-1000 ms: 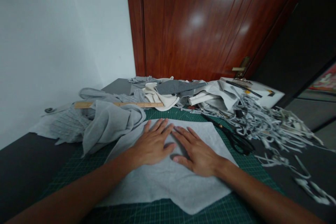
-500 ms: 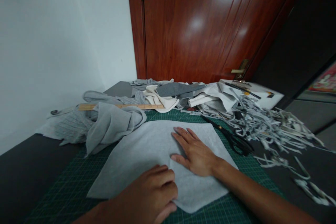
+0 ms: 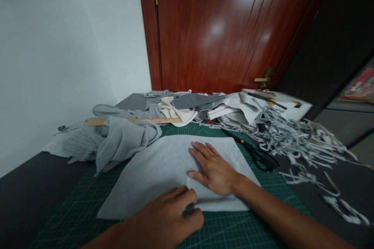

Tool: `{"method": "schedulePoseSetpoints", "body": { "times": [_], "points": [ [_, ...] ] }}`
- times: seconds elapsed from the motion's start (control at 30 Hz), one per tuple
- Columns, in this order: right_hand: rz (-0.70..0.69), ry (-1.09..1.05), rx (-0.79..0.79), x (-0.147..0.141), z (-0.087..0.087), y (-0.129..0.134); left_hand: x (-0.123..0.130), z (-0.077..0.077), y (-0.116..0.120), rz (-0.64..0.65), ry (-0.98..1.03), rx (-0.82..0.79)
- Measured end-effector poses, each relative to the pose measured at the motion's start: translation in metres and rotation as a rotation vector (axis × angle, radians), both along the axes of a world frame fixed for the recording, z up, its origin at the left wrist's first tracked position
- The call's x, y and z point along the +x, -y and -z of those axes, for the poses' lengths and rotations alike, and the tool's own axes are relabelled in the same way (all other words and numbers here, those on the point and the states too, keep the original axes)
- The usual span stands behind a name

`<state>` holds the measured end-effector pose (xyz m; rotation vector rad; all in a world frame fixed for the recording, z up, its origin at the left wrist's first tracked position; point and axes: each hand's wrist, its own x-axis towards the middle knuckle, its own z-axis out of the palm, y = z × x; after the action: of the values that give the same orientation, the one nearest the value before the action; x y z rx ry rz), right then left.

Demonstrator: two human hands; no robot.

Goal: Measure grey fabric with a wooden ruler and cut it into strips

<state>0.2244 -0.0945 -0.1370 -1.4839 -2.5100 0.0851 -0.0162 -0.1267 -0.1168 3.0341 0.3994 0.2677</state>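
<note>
A light grey piece of fabric (image 3: 157, 167) lies flat on the green cutting mat (image 3: 228, 229). My right hand (image 3: 217, 173) rests palm down on its right half, fingers stretched out. At the fabric's near edge is my left hand (image 3: 172, 212), its fingers bent and touching the cloth. A gap shows between its thumb and index finger, with no cloth visible in it. To the right of the fabric are black-handled scissors (image 3: 260, 155), blades pointing away from me.
Crumpled grey cloth (image 3: 125, 140) lies at the left over a wooden ruler (image 3: 169, 120). More fabric pieces (image 3: 198, 101) are heaped at the back. Thin cut strips (image 3: 292, 136) pile up at the right, in front of a white box (image 3: 298, 111). A reddish door (image 3: 204, 31) stands behind.
The near corner that hung toward me no longer shows; the near edge there now runs straight. My left thumb has moved apart from the index finger. My right hand stays flat on the fabric.
</note>
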Motion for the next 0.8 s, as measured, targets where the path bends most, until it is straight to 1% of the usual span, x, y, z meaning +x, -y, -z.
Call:
{"method": "schedulePoseSetpoints", "body": {
  "times": [0.1,0.2,0.27,0.33,0.43,0.8],
  "points": [
    [0.003,-0.008,-0.013,-0.0001,-0.0012,-0.0001,0.0005,0.0003,0.0038,-0.058,0.073,-0.182],
    [-0.001,-0.022,-0.032,0.0003,-0.0013,0.0,0.0026,-0.0021,0.0082,-0.192,0.083,-0.356],
    [0.002,-0.028,-0.036,0.0005,-0.0013,0.0004,0.0041,-0.0017,0.008,-0.27,0.079,-0.435],
    [0.006,-0.028,-0.04,0.0004,-0.0015,0.0009,0.0052,0.0009,0.0052,-0.314,0.074,-0.471],
    [0.009,-0.026,-0.044,0.0002,-0.0024,0.0015,0.0049,0.0047,0.0012,-0.323,0.088,-0.448],
    [0.002,-0.04,-0.035,0.0003,-0.002,0.0006,0.0023,0.0071,0.0041,-0.162,0.231,-0.182]
  ]
}}
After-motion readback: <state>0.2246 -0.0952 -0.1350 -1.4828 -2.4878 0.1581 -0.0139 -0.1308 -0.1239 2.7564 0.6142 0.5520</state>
